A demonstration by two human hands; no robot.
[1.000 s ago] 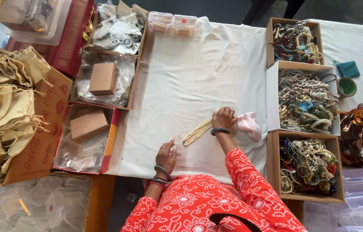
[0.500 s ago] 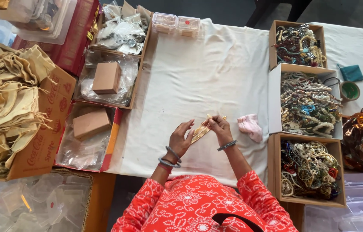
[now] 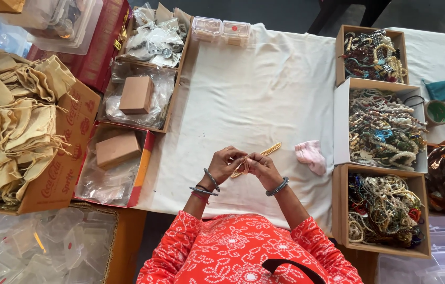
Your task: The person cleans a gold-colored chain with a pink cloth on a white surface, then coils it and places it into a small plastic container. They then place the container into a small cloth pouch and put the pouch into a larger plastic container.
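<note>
Since the earlier frames, both hands are coming together over the white cloth (image 3: 264, 94); before, the right hand was lying apart near the pink pouch (image 3: 311, 156). Covering the table, the cloth is sitting between boxes of beaded jewellery (image 3: 383, 129) on the person's right and boxes of packets and small brown cartons (image 3: 137, 94) on the left. At the near edge, the left hand (image 3: 226, 164) and right hand (image 3: 262, 167) are each pinching one end of a pale yellow strand (image 3: 264, 153), which is trailing from the fingers onto the cloth. Judged from this, the strand is being gripped and worked between the fingertips; the next move is calling for a steady pinch and fine finger control.
</note>
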